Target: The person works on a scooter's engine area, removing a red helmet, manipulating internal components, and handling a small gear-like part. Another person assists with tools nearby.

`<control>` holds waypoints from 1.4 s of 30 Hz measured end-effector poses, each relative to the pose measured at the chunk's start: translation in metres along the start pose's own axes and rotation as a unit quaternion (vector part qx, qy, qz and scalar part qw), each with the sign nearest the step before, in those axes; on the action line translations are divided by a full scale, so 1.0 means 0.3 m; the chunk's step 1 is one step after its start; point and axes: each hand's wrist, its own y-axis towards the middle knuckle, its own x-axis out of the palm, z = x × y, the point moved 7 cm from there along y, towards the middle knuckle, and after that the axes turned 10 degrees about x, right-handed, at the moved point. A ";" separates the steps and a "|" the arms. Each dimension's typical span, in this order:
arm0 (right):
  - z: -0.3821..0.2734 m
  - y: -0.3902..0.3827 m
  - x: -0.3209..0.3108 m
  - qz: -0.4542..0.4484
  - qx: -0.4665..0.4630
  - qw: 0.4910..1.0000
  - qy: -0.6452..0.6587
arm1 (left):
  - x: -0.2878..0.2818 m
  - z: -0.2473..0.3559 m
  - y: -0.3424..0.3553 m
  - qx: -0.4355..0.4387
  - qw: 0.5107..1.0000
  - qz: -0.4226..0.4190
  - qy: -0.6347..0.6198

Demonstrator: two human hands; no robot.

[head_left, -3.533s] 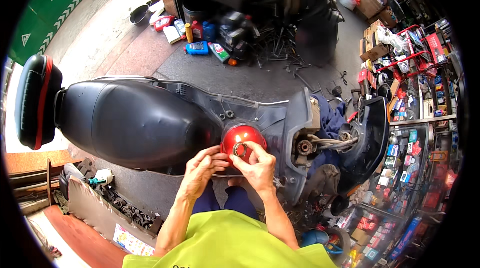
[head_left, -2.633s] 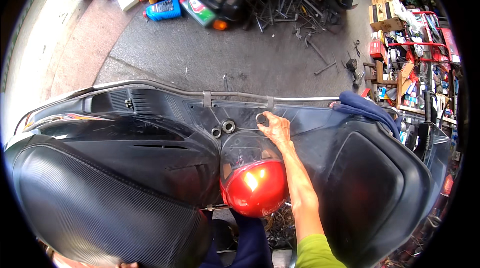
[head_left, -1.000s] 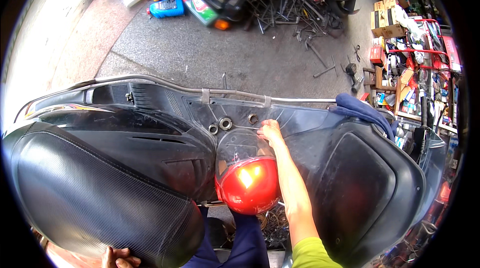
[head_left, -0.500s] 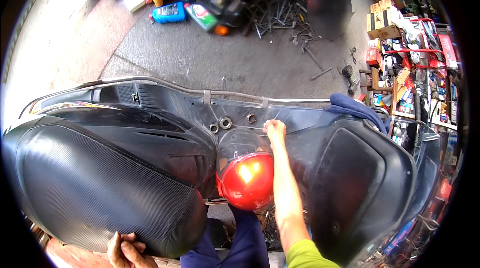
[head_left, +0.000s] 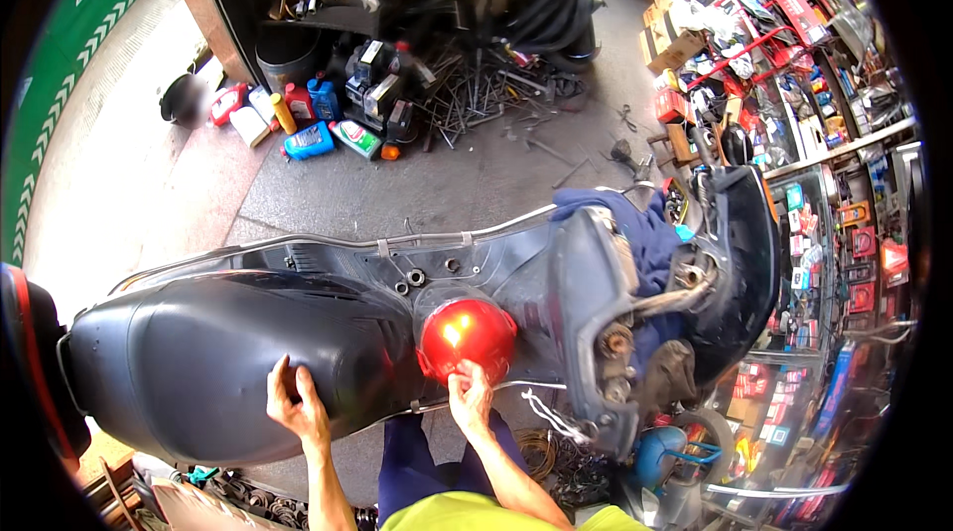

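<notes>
My left hand [head_left: 300, 407] hovers over or rests lightly on the near side of the black motor scooter seat [head_left: 213, 357]; its thumb and fingers are apart and nothing shows in them. At the near edge of a shiny red helmet [head_left: 472, 331] is my right hand [head_left: 473, 398], fingers bent and drawn together. Anything in that pinch is too small to make out. The helmet sits on the scooter's black footboard [head_left: 501, 268]. Beyond it on the footboard lie a ring-shaped metal nut [head_left: 416, 277], a smaller one [head_left: 401, 288] and another metal ring [head_left: 453, 265].
The scooter's stripped front end [head_left: 620, 332] stands to the right, with a dark blue cloth [head_left: 635, 233] draped over it. Oil bottles [head_left: 310, 141] and loose tools [head_left: 486, 99] lie on the floor beyond. Glass cases of parts [head_left: 794, 283] line the right.
My right hand has come back from the far side of the footboard to the helmet's near edge. The left has risen from the seat's near edge, fingers opening. The view has shifted.
</notes>
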 end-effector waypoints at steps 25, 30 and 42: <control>0.292 -0.259 -1.257 0.304 -0.056 0.948 0.069 | -0.035 1.974 -1.031 0.585 0.486 -0.607 -0.230; -0.001 -0.189 -1.175 0.256 -0.142 0.955 0.042 | -0.073 2.061 -1.014 0.632 0.494 -0.569 -0.181; 0.049 -0.082 -1.052 0.178 -0.109 0.975 -0.072 | 0.113 1.779 -0.624 0.379 0.703 -0.585 -0.144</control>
